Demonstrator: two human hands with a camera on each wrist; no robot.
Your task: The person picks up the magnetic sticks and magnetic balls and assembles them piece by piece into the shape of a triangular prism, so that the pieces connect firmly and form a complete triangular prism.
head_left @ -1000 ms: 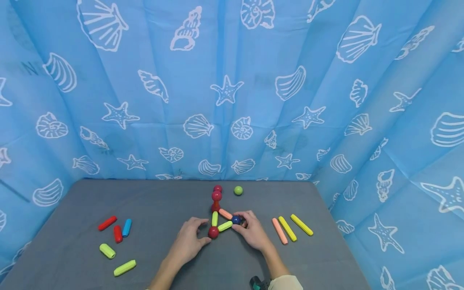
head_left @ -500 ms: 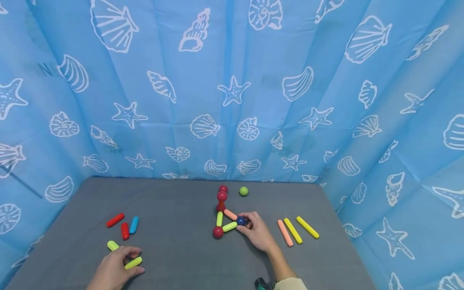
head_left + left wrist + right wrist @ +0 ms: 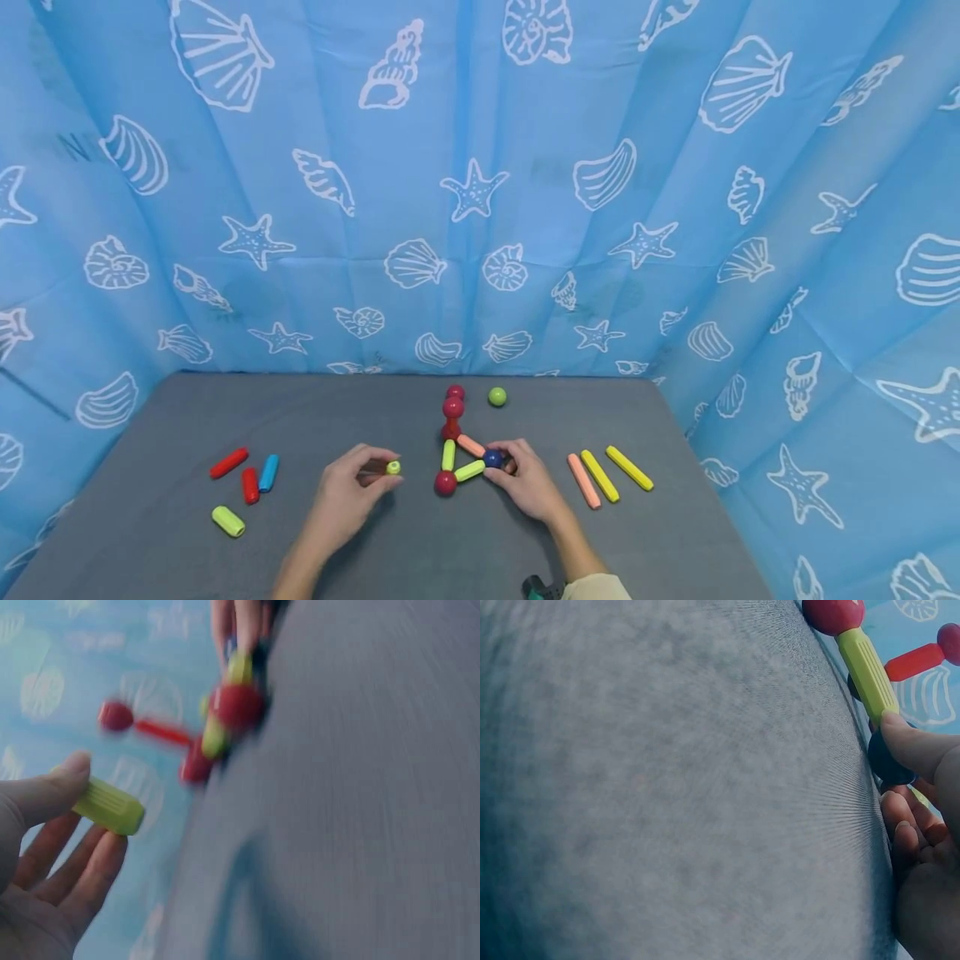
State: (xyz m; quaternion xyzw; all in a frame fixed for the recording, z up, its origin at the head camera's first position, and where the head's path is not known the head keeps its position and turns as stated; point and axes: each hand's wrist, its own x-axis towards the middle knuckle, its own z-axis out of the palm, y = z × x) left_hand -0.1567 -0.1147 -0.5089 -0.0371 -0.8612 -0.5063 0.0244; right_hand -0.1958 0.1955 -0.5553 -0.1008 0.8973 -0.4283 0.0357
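My left hand (image 3: 341,496) pinches a short yellow-green rod (image 3: 111,806) between thumb and fingers, left of a ball-and-rod triangle and above the table. That triangle has a red ball (image 3: 446,482) in front, a blue ball (image 3: 492,458) at right and another red ball (image 3: 450,432) at the back. Two yellow-green rods (image 3: 470,471) and a salmon rod (image 3: 471,446) join them. From the back ball a red rod (image 3: 161,731) rises to a top red ball (image 3: 115,715). My right hand (image 3: 531,483) grips the blue ball, thumb at the end of a yellow-green rod (image 3: 868,673).
Two red rods (image 3: 228,462), a blue rod (image 3: 268,472) and a yellow-green rod (image 3: 228,521) lie at left. To the right lie a salmon rod (image 3: 584,481) and two yellow rods (image 3: 630,468). A green ball (image 3: 497,397) and a red ball (image 3: 455,391) sit at the back.
My left hand left the front red ball, went to the left side, picked up a yellow-green rod and carried it back toward the triangle. The right hand keeps its hold on the blue ball.
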